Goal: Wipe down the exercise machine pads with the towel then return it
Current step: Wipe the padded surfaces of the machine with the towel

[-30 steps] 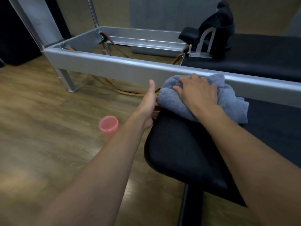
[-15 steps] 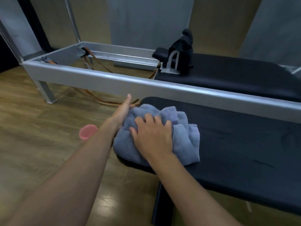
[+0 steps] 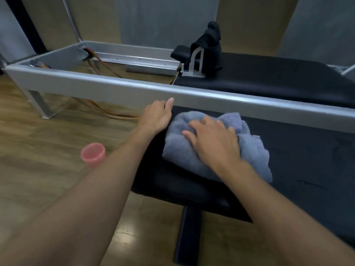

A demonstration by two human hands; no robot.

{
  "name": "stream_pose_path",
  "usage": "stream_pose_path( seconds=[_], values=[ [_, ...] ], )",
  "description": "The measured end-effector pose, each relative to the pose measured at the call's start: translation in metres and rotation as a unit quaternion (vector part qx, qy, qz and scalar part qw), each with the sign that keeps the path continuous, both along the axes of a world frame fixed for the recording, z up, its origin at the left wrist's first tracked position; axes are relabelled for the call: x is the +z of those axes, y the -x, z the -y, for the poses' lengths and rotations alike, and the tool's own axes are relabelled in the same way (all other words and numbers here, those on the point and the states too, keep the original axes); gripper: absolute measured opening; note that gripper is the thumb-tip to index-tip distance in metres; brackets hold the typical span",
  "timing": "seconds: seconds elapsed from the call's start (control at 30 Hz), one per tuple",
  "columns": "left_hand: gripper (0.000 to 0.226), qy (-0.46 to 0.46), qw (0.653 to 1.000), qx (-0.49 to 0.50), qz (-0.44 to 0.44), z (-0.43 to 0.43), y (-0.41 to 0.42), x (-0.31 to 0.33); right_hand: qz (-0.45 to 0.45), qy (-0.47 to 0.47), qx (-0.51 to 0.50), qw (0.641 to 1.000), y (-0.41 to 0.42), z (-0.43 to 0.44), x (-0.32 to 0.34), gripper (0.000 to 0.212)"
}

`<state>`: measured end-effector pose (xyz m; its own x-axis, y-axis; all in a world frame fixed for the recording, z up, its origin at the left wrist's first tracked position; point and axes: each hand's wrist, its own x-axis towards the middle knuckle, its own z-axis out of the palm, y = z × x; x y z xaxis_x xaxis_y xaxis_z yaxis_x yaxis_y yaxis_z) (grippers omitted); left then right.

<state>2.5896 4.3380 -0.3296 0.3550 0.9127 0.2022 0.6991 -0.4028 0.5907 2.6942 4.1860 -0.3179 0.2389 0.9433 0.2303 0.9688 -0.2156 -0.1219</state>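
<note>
Wood-grain plank flooring [image 3: 38, 181] fills the left side, with grey curtains and tan wall panels behind. Across the middle runs the long silver metal frame of the exercise machine [image 3: 221, 101], its near rail stretching from the left leg to the right edge; inside it lies the long black carriage pad [image 3: 278, 81] with a black shoulder rest on a pale bracket [image 3: 206, 48] at its left end, and tan straps [image 3: 99, 64] trailing down to the floor. Just in front of the rail sits a second wide black padded platform [image 3: 307, 164] on a dark post. On its left end lies the bunched grey-blue terry towel [image 3: 215, 146], pressed flat under the right hand [image 3: 213, 143], whose fingers are spread wide over the cloth, palm down. The left hand [image 3: 157, 116] rests at the pad's left edge, touching the towel's side, fingers loosely together and holding nothing, thumb tip up against the rail. Left of the forearm, a small translucent pink plastic cup [image 3: 93, 153] stands on the floor.
</note>
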Motion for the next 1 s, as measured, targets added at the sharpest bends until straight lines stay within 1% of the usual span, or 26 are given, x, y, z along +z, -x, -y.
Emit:
stream_pose_path(
  seconds=[0.07, 0.17, 0.23, 0.33, 0.43, 0.53, 0.6, 0.67, 0.77, 0.87, 0.93, 1.0],
  values=[
    [0.062, -0.016, 0.999, 0.032, -0.04, -0.013, -0.002, -0.006, -0.008, -0.004, -0.018, 1.0, -0.025, -0.031, -0.001, 0.034],
    [0.07, -0.045, 0.992, 0.055, -0.1, -0.017, -0.009, -0.011, -0.003, -0.024, -0.039, 0.999, -0.048, -0.075, -0.008, 0.039],
    [0.069, -0.056, 0.99, 0.063, -0.113, -0.011, -0.011, -0.011, -0.004, -0.023, -0.056, 0.998, -0.053, -0.096, -0.011, 0.041],
    [0.062, -0.049, 0.991, 0.064, -0.103, 0.0, -0.008, -0.011, -0.015, -0.005, -0.082, 0.997, -0.05, -0.103, -0.011, 0.041],
    [0.052, -0.026, 0.995, 0.022, -0.099, 0.012, -0.001, -0.009, -0.011, 0.002, -0.087, 0.996, -0.034, -0.078, -0.009, 0.035],
    [0.042, 0.02, 0.993, -0.023, -0.113, 0.019, 0.003, -0.002, 0.004, -0.011, -0.091, 0.996, -0.007, -0.029, -0.007, 0.029],
    [0.041, 0.051, 0.993, -0.024, -0.108, 0.022, 0.004, 0.002, 0.002, -0.028, -0.088, 0.996, 0.014, 0.012, -0.006, 0.024],
    [0.042, 0.058, 0.991, -0.021, -0.115, 0.025, 0.004, 0.005, -0.021, -0.033, -0.072, 0.997, 0.033, 0.053, -0.008, 0.021],
    [0.041, 0.064, 0.991, -0.019, -0.112, 0.024, 0.003, 0.009, -0.01, -0.014, -0.057, 0.998, 0.049, 0.094, -0.008, 0.021],
    [0.042, 0.077, 0.991, -0.012, -0.111, 0.019, 0.0, 0.01, -0.007, 0.001, -0.038, 0.999, 0.04, 0.091, -0.004, 0.02],
    [0.043, 0.073, 0.992, 0.003, -0.104, 0.016, -0.003, 0.008, -0.03, 0.023, -0.037, 0.999, 0.026, 0.07, -0.001, 0.028],
    [0.046, 0.048, 0.992, 0.014, -0.114, 0.016, -0.005, 0.004, -0.065, 0.054, -0.044, 0.995, 0.006, 0.04, 0.001, 0.037]
  ],
)
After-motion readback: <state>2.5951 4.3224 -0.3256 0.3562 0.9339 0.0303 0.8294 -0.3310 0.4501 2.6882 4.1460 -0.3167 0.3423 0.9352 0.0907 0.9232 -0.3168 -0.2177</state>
